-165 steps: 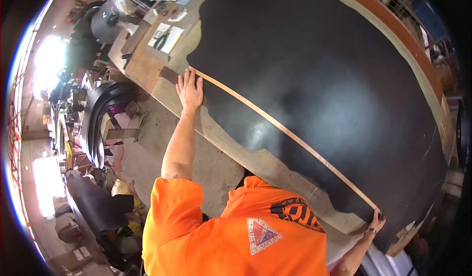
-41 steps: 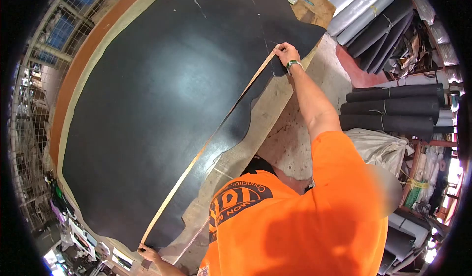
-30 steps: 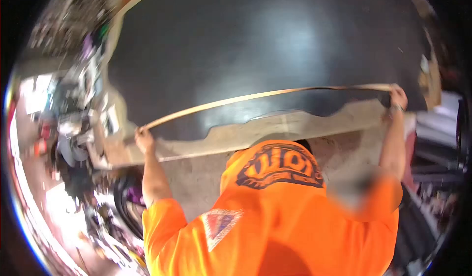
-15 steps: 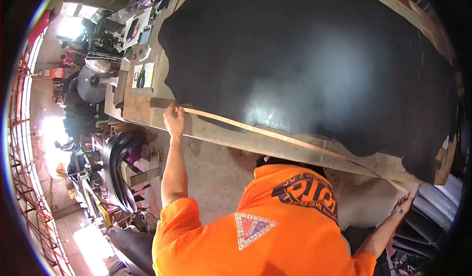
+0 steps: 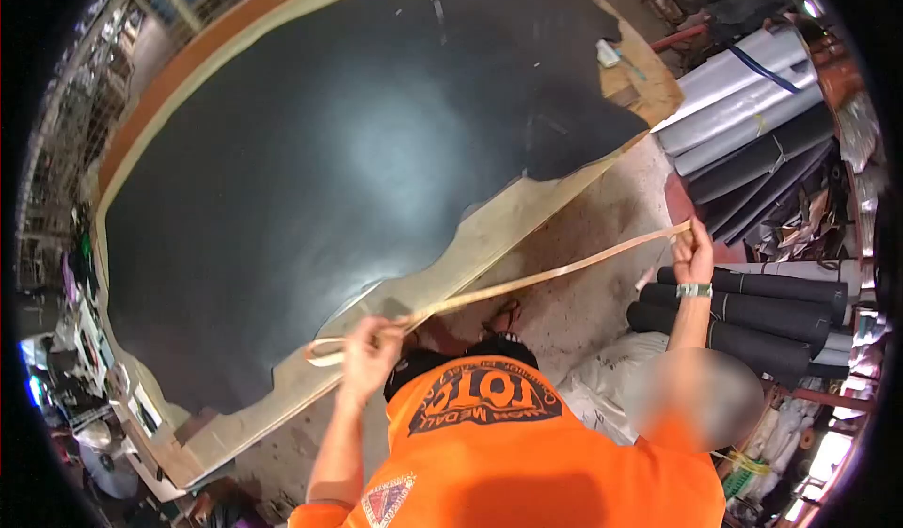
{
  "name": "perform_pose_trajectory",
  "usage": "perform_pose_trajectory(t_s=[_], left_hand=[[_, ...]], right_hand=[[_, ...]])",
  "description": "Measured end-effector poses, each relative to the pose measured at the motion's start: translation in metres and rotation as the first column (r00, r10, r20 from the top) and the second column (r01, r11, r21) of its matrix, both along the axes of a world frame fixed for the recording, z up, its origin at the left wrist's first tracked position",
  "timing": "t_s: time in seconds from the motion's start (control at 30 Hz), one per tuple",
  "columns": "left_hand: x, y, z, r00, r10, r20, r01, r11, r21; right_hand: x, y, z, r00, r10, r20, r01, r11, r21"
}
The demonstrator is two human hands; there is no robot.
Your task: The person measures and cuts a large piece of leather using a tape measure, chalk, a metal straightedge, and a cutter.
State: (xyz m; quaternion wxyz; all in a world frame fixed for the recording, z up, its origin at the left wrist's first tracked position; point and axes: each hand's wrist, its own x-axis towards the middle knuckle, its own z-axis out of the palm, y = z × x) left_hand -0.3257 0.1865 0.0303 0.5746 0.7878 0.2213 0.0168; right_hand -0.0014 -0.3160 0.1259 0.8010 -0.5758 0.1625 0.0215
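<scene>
A long, narrow tan strip [image 5: 555, 272] stretches between my two hands, sagging slightly. My left hand [image 5: 370, 359] is closed on it near the front edge of the worktable, and a looped end of the strip sticks out to its left. Out to the right, over the floor, my right hand [image 5: 694, 257] pinches the other end, with a watch-like band on that wrist. Beyond the strip a large black hide-like sheet [image 5: 273, 208] with a wavy outline lies spread on the table. Whether the strip bears markings I cannot make out.
The worktable [image 5: 442, 326] has a pale bare front edge. A small white object [image 5: 608, 53] rests at its right corner. Grey rolls [image 5: 743, 95] and dark rolls [image 5: 752, 314] lie to the right. A pale sack [image 5: 616, 378] sits beside my body.
My view has swung to the right. The strip, which ran along the sheet's front edge, now reaches out over the floor. My left hand has come closer to my body, with a loop beyond it.
</scene>
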Motion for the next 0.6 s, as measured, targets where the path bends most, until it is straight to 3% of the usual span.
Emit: perform_pose_trajectory(t_s=[0.07,0.1,0.13,0.17,0.2,0.27,0.3,0.37,0.43,0.47,0.5,0.53,0.57,0.6], left_hand=[[0.056,-0.076,0.004,0.985,-0.168,0.026,0.168,0.986,-0.015],[0.084,-0.115,0.013,0.974,-0.215,0.071,0.217,0.976,-0.022],[0.110,-0.151,0.026,0.951,-0.274,0.141,0.286,0.956,-0.071],[0.138,-0.183,0.044,0.917,-0.340,0.209,0.367,0.924,-0.107],[0.162,-0.216,0.066,0.884,-0.388,0.261,0.418,0.905,-0.071],[0.198,-0.268,0.088,0.775,-0.517,0.364,0.558,0.830,-0.011],[0.211,-0.290,0.092,0.699,-0.585,0.411,0.637,0.771,0.013],[0.231,-0.326,0.091,0.617,-0.643,0.454,0.724,0.689,-0.009],[0.254,-0.349,0.081,0.505,-0.820,0.269,0.835,0.543,0.090],[0.259,-0.358,0.081,0.544,-0.783,0.301,0.807,0.586,0.067],[0.267,-0.363,0.080,0.522,-0.827,0.208,0.839,0.542,0.049],[0.276,-0.373,0.076,0.541,-0.750,0.379,0.800,0.599,0.043],[0.286,-0.375,0.060,0.524,-0.769,0.367,0.816,0.576,0.041],[0.295,-0.378,0.044,0.507,-0.786,0.354,0.832,0.553,0.038]], right_hand=[[-0.009,-0.005,0.007,0.965,0.256,0.060,-0.258,0.966,0.019],[-0.021,0.004,0.018,0.945,0.328,0.016,-0.328,0.945,0.014],[-0.035,0.021,0.033,0.960,0.267,-0.086,-0.271,0.962,-0.031],[-0.042,0.014,0.029,0.879,0.477,-0.011,-0.476,0.879,0.025],[-0.052,0.013,0.029,0.856,0.516,-0.031,-0.517,0.854,-0.058],[-0.066,0.004,0.035,0.784,0.618,-0.057,-0.617,0.786,0.036],[-0.070,-0.003,0.034,0.776,0.630,0.012,-0.627,0.769,0.124],[-0.071,-0.020,0.040,0.820,0.569,0.067,-0.571,0.801,0.181],[-0.058,-0.055,0.041,0.898,0.412,0.156,-0.439,0.870,0.224],[-0.050,-0.073,0.041,0.924,0.332,0.188,-0.372,0.892,0.256],[-0.039,-0.089,0.046,0.939,0.275,0.207,-0.315,0.929,0.194],[-0.026,-0.107,0.048,0.948,0.222,0.229,-0.256,0.958,0.131],[-0.013,-0.126,0.039,0.967,0.153,0.204,-0.145,0.988,-0.053],[0.001,-0.145,0.032,0.982,0.118,0.146,-0.062,0.939,-0.338]])
